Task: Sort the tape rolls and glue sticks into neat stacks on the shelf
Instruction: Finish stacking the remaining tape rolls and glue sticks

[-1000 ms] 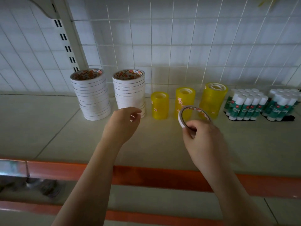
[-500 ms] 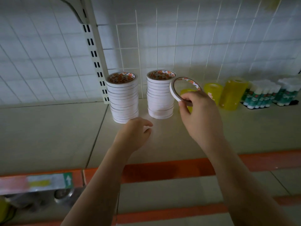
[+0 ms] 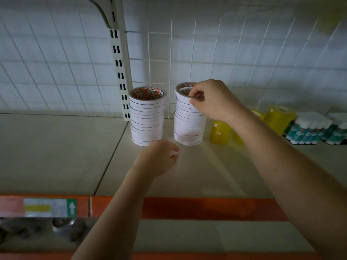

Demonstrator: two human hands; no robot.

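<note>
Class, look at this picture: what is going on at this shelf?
A person is stacking white tape rolls. The right hand pinches a roll at the top of the right-hand stack. The left hand hovers empty, fingers loosely curled, by the left-hand stack. Yellow tape rolls and glue sticks stand further right.

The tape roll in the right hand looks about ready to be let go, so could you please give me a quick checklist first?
1. Tape roll over the right stack: ok.
2. Roll lying flat and centred: cannot tell, the right hand covers part of it.
3. Right stack straight: not ok, its rolls sit slightly offset.
4. Left stack apart from it: ok.
5. Left hand empty and away from both stacks: ok.
</note>
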